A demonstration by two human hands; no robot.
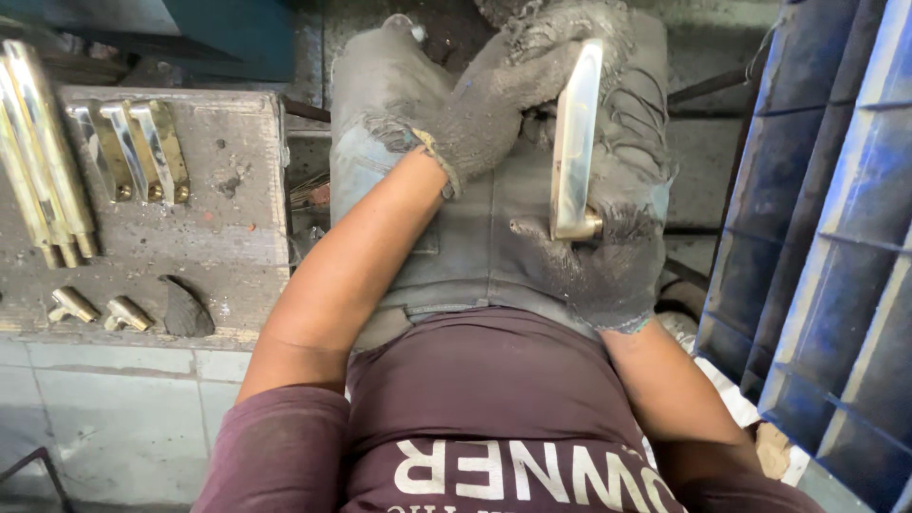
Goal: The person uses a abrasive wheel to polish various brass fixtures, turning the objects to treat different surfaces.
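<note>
I see both gloved hands clasping a polished brass door handle (576,142) over the lap. My left hand (503,95) has its fingers (556,62) closed round the top end; my right hand (608,256) grips the lower end by its knob. More brass handles (142,147) lie on the tabletop (228,237) at left.

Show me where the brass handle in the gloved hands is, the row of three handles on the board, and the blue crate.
Brass handle (576,133), head view, middle of its flat polished face.
Three handles (142,147), head view, the middle one's shaft.
Blue crate (836,247), head view, a rib of its side wall.
</note>
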